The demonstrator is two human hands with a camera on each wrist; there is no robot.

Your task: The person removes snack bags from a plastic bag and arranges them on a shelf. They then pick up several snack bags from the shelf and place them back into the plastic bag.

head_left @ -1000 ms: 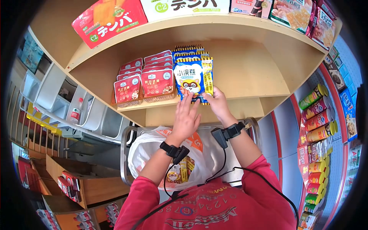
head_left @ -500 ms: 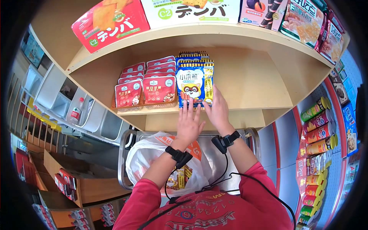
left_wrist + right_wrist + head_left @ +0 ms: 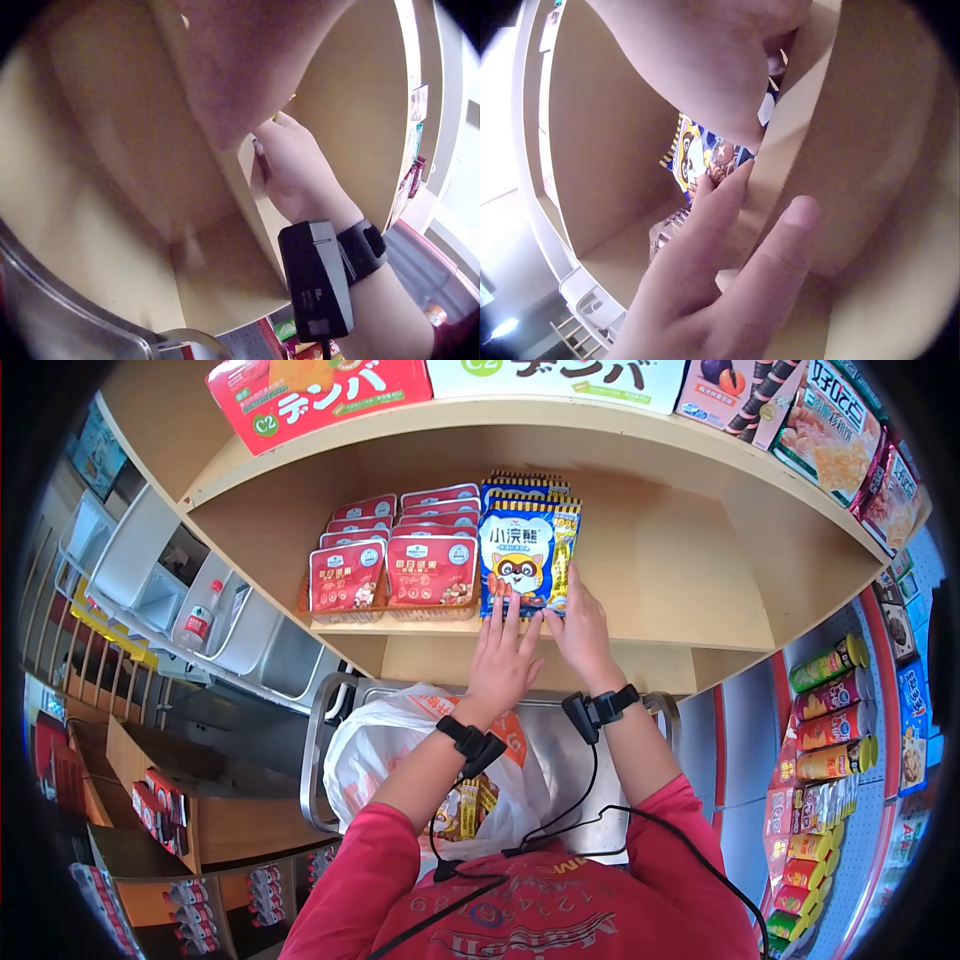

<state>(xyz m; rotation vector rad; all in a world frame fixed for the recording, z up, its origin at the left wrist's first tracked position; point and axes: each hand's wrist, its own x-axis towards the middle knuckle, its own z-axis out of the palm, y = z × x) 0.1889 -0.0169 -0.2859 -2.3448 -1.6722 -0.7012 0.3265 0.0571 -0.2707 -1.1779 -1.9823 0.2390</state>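
Blue snack packs with a raccoon face (image 3: pixel 518 560) stand upright in a row on the middle shelf, yellow-and-black striped along the top. My left hand (image 3: pixel 505 665) has its fingers extended, the tips against the lower front of the foremost pack. Along that pack's right edge lies my right hand (image 3: pixel 580 632), fingers fairly straight and thumb near the bottom corner. In the right wrist view, the pack (image 3: pixel 688 159) shows beyond the fingers of my left hand (image 3: pixel 712 274). The left wrist view has my right hand (image 3: pixel 304 169) at the shelf edge, its fingertips partly hidden.
Red snack packs (image 3: pixel 432 568) in trays stand directly left of the blue ones. Boxes (image 3: pixel 330 400) line the upper shelf. Below the shelf, a white plastic bag (image 3: pixel 375 745) with snacks rests in a metal-railed cart (image 3: pixel 312 760). Canisters (image 3: pixel 830 710) hang at the right.
The view has shifted. My right hand's fingers have straightened along the pack's side, while my left hand stays at its lower front.
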